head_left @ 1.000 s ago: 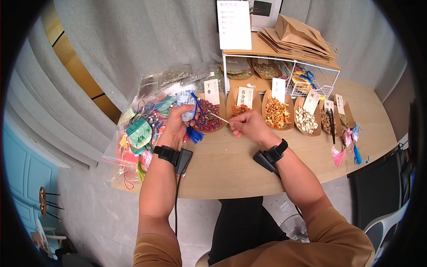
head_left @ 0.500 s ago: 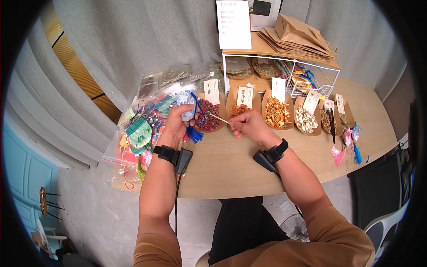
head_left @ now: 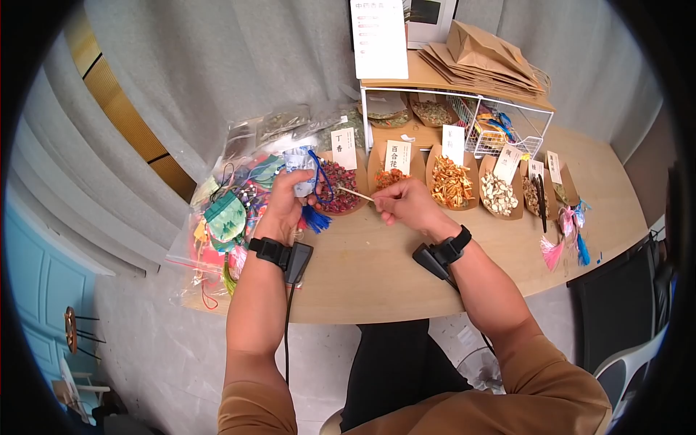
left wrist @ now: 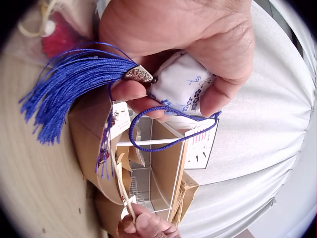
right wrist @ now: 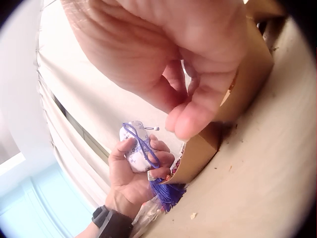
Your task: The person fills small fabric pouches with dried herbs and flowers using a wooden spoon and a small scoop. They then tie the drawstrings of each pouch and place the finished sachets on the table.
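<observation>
My left hand (head_left: 288, 199) grips a blue-and-white patterned sachet (head_left: 299, 161), thumb on one side and fingers on the other. From the sachet hang a blue cord loop (left wrist: 171, 147) and a blue tassel (left wrist: 74, 82) with a silver-coloured bead. Between thumb and fingertips, my right hand (head_left: 407, 205) pinches a thin wooden stick (head_left: 355, 193). Its far end points left, over dried rosebuds (head_left: 341, 201) in a brown paper tray, close beside the sachet. In the right wrist view the right hand's own fingers hide the stick.
Right of the rosebuds stand more labelled paper trays, with orange dried flowers (head_left: 453, 183) and pale slices (head_left: 499, 197). Black tweezers (head_left: 541, 206) lean on another tray. A plastic bag of sachets (head_left: 226, 217) lies at left. Behind stands a shelf (head_left: 435, 87) bearing paper bags (head_left: 493, 58).
Both hands keep nearly the same place and hold. The stick's far end has shifted slightly over the rosebuds; the whole view has moved a little.
</observation>
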Available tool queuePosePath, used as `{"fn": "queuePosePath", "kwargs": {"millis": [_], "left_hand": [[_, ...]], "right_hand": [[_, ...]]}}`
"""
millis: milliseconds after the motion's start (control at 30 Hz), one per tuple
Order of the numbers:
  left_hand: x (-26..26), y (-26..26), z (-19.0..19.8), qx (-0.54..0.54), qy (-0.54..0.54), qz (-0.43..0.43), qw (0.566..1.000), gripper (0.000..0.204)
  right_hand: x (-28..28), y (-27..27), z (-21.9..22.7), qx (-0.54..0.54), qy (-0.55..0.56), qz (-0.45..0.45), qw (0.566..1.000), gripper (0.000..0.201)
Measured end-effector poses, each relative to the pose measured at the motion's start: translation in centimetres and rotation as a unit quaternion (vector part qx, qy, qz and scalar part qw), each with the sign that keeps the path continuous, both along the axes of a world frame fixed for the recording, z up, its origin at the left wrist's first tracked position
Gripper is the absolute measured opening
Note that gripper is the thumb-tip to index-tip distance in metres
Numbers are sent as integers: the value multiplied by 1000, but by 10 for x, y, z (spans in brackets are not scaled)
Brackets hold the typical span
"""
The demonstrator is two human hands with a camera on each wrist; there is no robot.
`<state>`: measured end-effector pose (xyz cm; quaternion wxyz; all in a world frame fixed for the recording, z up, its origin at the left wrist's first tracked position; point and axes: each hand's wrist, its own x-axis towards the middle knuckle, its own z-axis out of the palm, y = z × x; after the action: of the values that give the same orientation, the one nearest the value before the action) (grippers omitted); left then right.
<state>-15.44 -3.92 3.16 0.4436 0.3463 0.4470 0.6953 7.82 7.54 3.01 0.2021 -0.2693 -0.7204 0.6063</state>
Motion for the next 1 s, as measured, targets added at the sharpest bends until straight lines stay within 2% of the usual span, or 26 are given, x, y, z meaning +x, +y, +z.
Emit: {"fn": "queuePosePath", "kwargs": {"millis": [500, 700, 1000], "left_hand": [[0, 0, 1, 8, -11, 4, 1000, 21], [-3, -1, 0, 6, -5, 7, 1000, 22], [4, -2, 6, -46, 39, 13, 998, 15]], "right_hand": [[0, 2, -3, -42, 21, -13, 999, 12], [0, 4, -3, -86, 48, -29, 995, 12], [5, 0, 13, -68, 123, -71, 987, 15]]}}
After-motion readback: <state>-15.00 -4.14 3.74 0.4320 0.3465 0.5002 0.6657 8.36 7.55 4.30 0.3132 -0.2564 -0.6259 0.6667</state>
